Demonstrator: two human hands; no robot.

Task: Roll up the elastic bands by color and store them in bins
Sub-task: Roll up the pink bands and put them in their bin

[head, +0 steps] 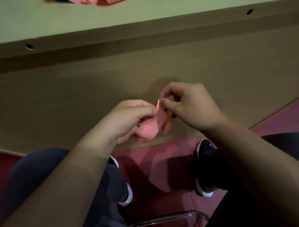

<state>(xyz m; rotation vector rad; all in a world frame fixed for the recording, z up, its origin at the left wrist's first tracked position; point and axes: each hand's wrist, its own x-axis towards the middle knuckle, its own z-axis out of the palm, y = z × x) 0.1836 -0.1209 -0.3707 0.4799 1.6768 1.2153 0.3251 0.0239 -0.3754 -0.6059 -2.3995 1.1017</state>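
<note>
Both hands work below the counter's (64,21) near edge, in front of its wooden front panel (80,100). The left hand (127,119) curls round the bunched lower part of a pink elastic band (152,128), while the right hand (191,107) pinches the band's upper end between thumb and forefinger. More pink material (90,2) lies at the counter's far edge. Dark shoes (205,149) rest on the reddish floor (161,162).

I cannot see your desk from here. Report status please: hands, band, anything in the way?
The left hand and right hand both pinch the pink band. Band bunched, no neat roll yet. Nothing in the way.
</note>
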